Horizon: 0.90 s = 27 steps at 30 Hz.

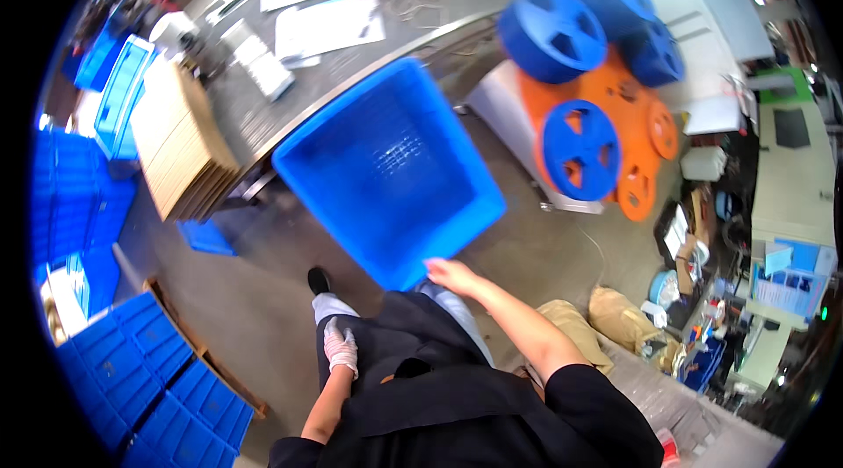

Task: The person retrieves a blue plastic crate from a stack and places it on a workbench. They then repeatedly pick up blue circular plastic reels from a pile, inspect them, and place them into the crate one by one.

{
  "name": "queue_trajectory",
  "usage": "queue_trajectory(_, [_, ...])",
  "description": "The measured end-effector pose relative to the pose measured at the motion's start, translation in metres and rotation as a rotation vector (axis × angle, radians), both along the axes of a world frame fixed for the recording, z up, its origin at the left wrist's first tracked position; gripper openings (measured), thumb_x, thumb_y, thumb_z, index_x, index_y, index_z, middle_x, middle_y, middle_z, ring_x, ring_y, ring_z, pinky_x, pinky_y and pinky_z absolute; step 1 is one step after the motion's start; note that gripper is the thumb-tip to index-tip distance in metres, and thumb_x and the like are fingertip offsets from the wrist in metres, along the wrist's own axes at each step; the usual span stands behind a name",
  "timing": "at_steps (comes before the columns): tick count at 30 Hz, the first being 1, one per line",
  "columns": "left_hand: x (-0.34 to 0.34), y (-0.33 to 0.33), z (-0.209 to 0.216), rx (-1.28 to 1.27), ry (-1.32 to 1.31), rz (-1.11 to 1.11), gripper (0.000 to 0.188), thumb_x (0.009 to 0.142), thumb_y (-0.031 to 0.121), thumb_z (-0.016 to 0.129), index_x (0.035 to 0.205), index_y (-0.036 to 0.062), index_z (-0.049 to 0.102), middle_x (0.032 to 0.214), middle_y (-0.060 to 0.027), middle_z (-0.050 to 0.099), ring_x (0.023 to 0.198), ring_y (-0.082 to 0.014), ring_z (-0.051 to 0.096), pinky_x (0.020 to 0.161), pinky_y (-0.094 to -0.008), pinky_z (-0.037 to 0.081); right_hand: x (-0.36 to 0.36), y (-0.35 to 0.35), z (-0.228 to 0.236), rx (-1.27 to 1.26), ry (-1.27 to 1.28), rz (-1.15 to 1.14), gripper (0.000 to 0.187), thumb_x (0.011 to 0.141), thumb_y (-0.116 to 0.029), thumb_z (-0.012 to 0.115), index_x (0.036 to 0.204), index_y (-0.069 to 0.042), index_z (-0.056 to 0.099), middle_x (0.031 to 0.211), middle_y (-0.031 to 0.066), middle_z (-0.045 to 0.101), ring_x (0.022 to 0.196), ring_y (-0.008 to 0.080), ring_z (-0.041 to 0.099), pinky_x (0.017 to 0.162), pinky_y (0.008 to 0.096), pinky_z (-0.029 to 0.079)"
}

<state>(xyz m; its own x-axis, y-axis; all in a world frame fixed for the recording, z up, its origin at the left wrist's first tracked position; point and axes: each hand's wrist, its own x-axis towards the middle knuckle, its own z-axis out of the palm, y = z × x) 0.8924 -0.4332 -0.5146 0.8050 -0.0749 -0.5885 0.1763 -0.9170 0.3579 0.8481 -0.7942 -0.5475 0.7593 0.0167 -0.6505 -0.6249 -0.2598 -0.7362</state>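
A large blue plastic bin (351,231) hangs tilted in front of me, its inside facing up and bare apart from a patch of glare. My right hand (452,276) is closed on its near rim, with the fingers partly hidden. The bin's far side is close to the front edge of the workbench (255,108); whether it touches is unclear. My left hand (340,349), in a whitish glove, lies against my dark apron (386,336) with its fingers loosely out and holds nothing.
Stacked flat cardboard (180,139) leans at the bench's left end. Blue crates (167,363) on a pallet stand lower left. To the right, blue reels (581,150) and orange discs (663,130) lie on a cart. Tan sacks (619,319) sit at my right.
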Motion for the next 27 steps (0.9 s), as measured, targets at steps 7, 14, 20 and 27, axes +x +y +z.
queue_trajectory(7, [-0.021, -0.121, 0.041, -0.213, 0.128, -0.192, 0.042, 0.087, 0.021, 0.062, 0.127, 0.0119, 0.055, 0.123, -0.0179, 0.060, 0.116, -0.0366, 0.055, 0.100, -0.0412, 0.043, -0.405, -0.218, 0.021, -0.595, 0.617, -0.521, 0.033, 0.082, -0.030, 0.062, 0.103, -0.005, 0.067, 0.108, 0.0187, 0.067, 0.102, 0.0324, 0.063, 0.087, 0.0429, 0.049])
queue_trajectory(14, [-0.038, -0.106, -0.001, -0.264, 0.354, 0.091, 0.038, 0.094, 0.025, 0.054, 0.126, 0.0060, 0.056, 0.120, -0.0182, 0.063, 0.113, -0.0293, 0.059, 0.097, -0.0356, 0.044, -0.307, -0.293, 0.028, -0.553, 0.447, -0.845, 0.044, 0.083, -0.033, 0.067, 0.116, -0.004, 0.063, 0.112, 0.0162, 0.067, 0.105, 0.0319, 0.063, 0.092, 0.0402, 0.048])
queue_trajectory(20, [-0.063, -0.079, 0.017, -0.093, 0.416, -0.052, 0.039, 0.093, 0.028, 0.057, 0.124, 0.0049, 0.057, 0.116, -0.0191, 0.065, 0.111, -0.0319, 0.061, 0.096, -0.0378, 0.046, -0.104, -0.337, 0.020, -0.942, 0.087, -0.188, 0.095, 0.076, -0.028, 0.078, 0.150, -0.005, 0.022, 0.152, 0.0151, 0.032, 0.140, 0.0343, 0.031, 0.113, 0.0414, 0.032])
queue_trajectory(27, [-0.058, -0.088, 0.027, -0.059, 0.430, 0.073, 0.039, 0.092, 0.028, 0.058, 0.124, 0.0060, 0.059, 0.115, -0.0191, 0.065, 0.109, -0.0307, 0.062, 0.095, -0.0360, 0.046, -0.038, -0.340, 0.003, -1.147, 0.222, -0.076, 0.082, 0.069, -0.027, 0.083, 0.136, -0.008, 0.040, 0.129, 0.0167, 0.053, 0.123, 0.0320, 0.050, 0.106, 0.0454, 0.035])
